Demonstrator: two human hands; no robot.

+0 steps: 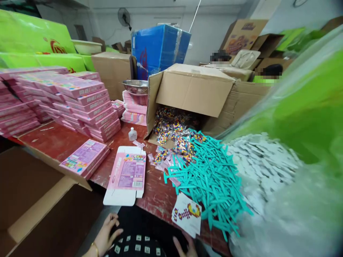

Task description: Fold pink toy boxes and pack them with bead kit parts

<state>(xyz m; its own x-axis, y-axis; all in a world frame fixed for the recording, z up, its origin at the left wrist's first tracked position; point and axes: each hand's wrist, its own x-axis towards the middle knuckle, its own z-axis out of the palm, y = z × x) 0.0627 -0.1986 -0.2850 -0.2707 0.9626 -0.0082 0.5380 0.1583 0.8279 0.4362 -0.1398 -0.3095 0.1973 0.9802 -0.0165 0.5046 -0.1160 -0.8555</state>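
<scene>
My left hand (pixel 108 231) rests by my lap at the table's front edge, its fingers loosely bent and apart, holding nothing. At the bottom, my right hand (pixel 185 247) is partly cut off by the frame; its visible fingers are spread and nothing shows in them. Nearest to the left hand lies a flattened pink box (pixel 128 175) with its white end flap unfolded toward me. Just above the right hand are printed pattern cards (pixel 187 214). A heap of teal plastic pens or pointed sticks (pixel 209 178) spreads beside the cards.
Pink boxes (pixel 91 107) are stacked at left, with more boxes (pixel 84 157) nearer. A cardboard carton (pixel 195 89) spills bags of coloured beads (pixel 174 132). White pieces (pixel 265 164) lie in a plastic bag at right. A small white bottle (pixel 132 134) stands mid-table. An open carton (pixel 40 200) sits lower left.
</scene>
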